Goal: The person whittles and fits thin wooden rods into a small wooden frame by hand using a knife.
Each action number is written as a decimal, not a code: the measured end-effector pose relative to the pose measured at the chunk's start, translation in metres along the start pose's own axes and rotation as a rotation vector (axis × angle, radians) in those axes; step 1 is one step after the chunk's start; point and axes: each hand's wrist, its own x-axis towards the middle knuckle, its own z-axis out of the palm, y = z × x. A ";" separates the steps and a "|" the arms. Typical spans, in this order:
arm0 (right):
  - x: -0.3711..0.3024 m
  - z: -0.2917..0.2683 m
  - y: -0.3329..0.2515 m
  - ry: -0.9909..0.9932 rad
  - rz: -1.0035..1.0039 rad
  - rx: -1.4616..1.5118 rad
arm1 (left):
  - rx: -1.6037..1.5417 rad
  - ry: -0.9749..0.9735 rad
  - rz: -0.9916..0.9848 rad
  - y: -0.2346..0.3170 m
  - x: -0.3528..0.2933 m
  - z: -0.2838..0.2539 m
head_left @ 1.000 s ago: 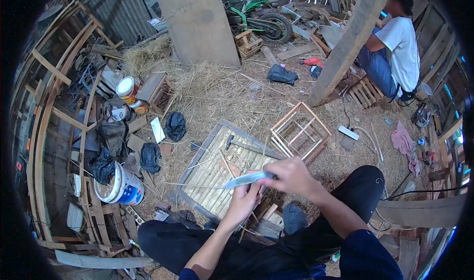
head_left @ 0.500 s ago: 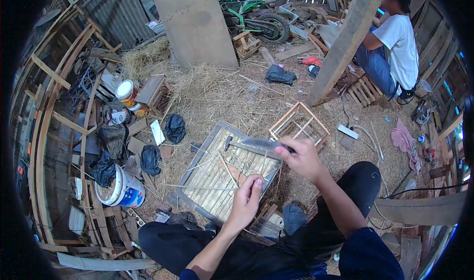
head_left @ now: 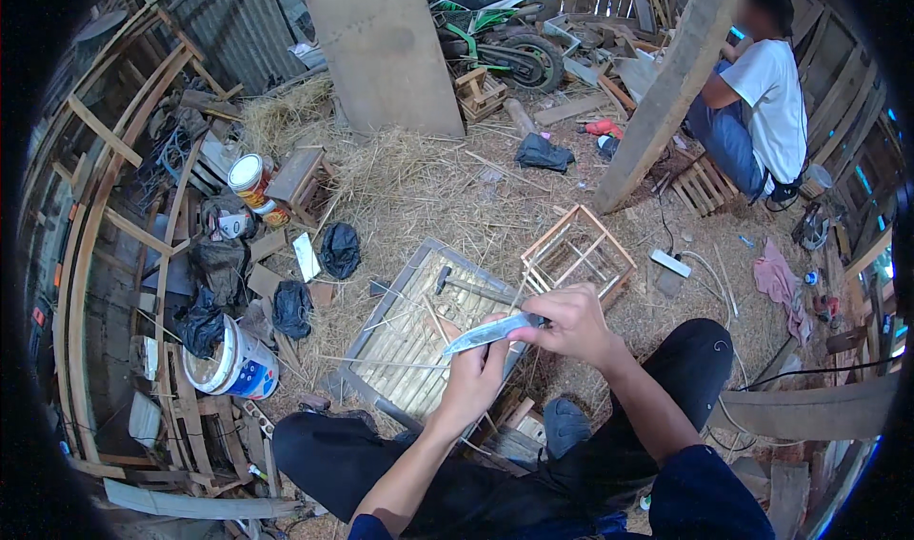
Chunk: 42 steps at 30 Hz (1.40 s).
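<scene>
In my right hand (head_left: pixel 573 323) is a knife (head_left: pixel 484 334) with a broad grey blade, lying nearly level and pointing left. The blade passes over my left hand (head_left: pixel 470 380), whose fingers are closed on a thin wooden strip (head_left: pixel 522 288). One end of this strip rises beyond my hands; part of it is hidden by the blade and fingers. Under my hands is a low slatted bench (head_left: pixel 392 388) with a dark border. On its far part lies a hammer (head_left: pixel 476 290), among thin sticks and a small flat piece of wood.
A small wooden frame (head_left: pixel 619 247) stands just past the bench. Left are black plastic bags (head_left: pixel 340 250) and a white bucket (head_left: pixel 249 364). A slanted post (head_left: pixel 657 107) stands before a seated person (head_left: pixel 771 92) in a white shirt. A power strip (head_left: pixel 671 263) lies on the straw-strewn ground.
My right hand has come down and nearer with the knife, and its blade now lies across my left hand. The hammer's handle has come into view. My left hand has shifted slightly.
</scene>
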 end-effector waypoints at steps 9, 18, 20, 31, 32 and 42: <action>0.002 -0.029 0.062 0.437 0.516 -0.026 | -0.043 -0.125 0.046 0.012 -0.008 0.011; -0.006 -0.038 0.032 0.215 0.530 -0.146 | -0.513 -0.126 -0.198 0.007 0.010 -0.015; -0.003 -0.025 0.019 0.168 0.523 -0.110 | -0.545 -0.074 -0.245 0.011 0.011 -0.012; -0.002 0.002 -0.017 -0.095 0.192 0.164 | -0.450 -0.130 -0.282 -0.005 0.012 -0.004; -0.003 0.001 -0.012 -0.097 0.196 0.164 | -0.381 -0.162 -0.207 -0.004 0.012 -0.003; -0.013 -0.014 0.012 -0.074 0.030 0.061 | -0.360 -0.257 -0.368 -0.003 -0.002 -0.006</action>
